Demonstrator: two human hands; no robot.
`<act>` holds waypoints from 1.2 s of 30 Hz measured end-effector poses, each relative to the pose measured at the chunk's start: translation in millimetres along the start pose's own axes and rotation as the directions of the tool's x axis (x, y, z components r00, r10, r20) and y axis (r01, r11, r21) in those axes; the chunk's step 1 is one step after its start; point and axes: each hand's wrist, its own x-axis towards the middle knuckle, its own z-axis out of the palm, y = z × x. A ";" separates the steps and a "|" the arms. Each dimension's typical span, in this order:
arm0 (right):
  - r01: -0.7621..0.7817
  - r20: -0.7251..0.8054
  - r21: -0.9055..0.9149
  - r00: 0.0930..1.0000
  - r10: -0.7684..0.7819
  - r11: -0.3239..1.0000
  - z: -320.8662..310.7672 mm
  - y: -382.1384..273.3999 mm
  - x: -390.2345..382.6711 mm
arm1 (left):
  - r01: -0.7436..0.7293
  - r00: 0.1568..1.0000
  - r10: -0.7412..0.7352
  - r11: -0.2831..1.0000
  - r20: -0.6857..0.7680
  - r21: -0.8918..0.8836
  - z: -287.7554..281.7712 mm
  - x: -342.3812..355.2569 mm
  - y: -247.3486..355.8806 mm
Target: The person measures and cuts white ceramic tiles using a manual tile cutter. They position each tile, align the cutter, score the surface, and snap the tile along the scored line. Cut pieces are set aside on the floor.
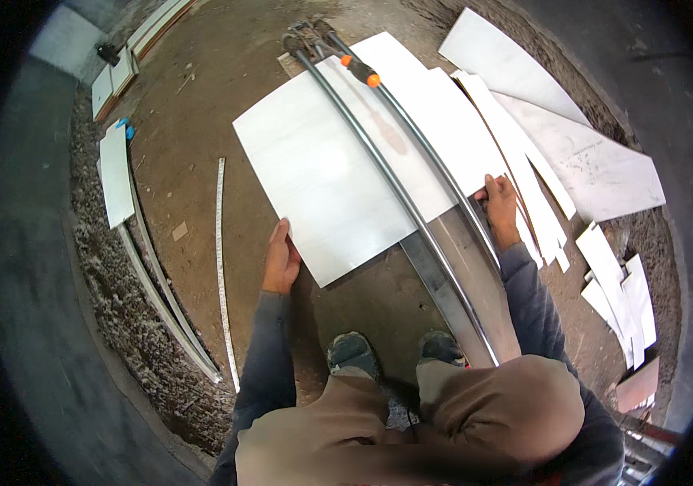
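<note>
A large glossy white tile [312,150] lies across a manual tile cutter, beneath its two steel rails [379,160]. My left hand [282,259] is closed on the tile's left edge, near the close corner, thumb on top and the other fingers mostly hidden. On the other side, my right hand [500,212] pinches the near right edge, just beyond the right rail. The cutter's black and orange handle [360,71] rests toward the far end of the rails. A pinkish smudge marks the tile between the rails.
White offcuts [618,287] and larger pieces [577,158] lie at right. A measuring strip [220,267] lies on the dirt floor at left, near long narrow strips [164,300]. Stacked tiles [113,83] stand far left. Dark walls [30,227] flank both sides; my shoes [353,354] are close to the cutter.
</note>
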 end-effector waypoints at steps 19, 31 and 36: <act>0.062 0.020 -0.014 0.998 -0.061 0.998 -0.1 -4.1 -3.8 | -0.147 0.978 0.133 0.986 -0.163 -0.080 1.4 18.6 -24.1; 0.006 0.005 -0.028 1.000 -0.006 1.000 0.8 -0.8 -1.8 | -0.174 0.964 0.161 0.984 -0.211 -0.043 2.9 17.4 -24.2; 0.055 0.025 0.003 0.998 -0.055 0.998 0.5 0.1 -2.3 | -0.188 0.961 0.172 0.981 -0.216 -0.055 9.1 14.4 -23.5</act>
